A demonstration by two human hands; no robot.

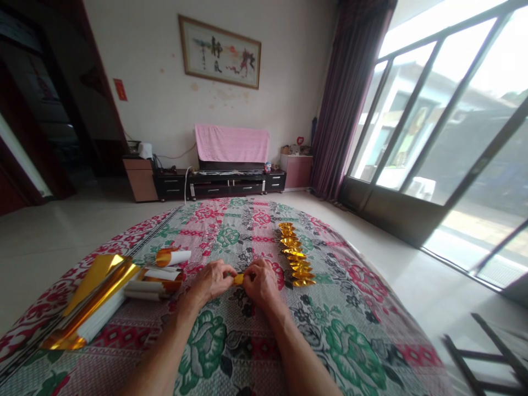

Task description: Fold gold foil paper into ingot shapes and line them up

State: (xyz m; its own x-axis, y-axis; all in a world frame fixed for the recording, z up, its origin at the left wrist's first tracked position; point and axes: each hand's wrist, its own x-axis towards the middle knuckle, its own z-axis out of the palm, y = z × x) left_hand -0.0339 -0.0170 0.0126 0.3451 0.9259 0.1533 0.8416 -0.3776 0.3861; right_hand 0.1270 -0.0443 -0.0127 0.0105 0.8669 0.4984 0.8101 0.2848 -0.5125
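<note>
Both of my hands meet over the middle of the round table, pinching a small piece of gold foil paper [238, 279] between them. My left hand [214, 279] grips its left end, and my right hand [262, 280] closes on its right end. Most of the piece is hidden by my fingers. Just right of my right hand runs a row of several folded gold foil paper ingots [297, 256]. To the left of my left hand lie rolled gold-and-white paper sheets [173, 257] and a larger stack of gold foil paper [99, 300].
A flowered cloth [355, 352] covers the table. A dark chair frame [482, 352] stands at the lower right. Beyond the table are a low black cabinet [226, 187] with a pink cloth [231, 144] above it, and glass doors [429, 121] on the right.
</note>
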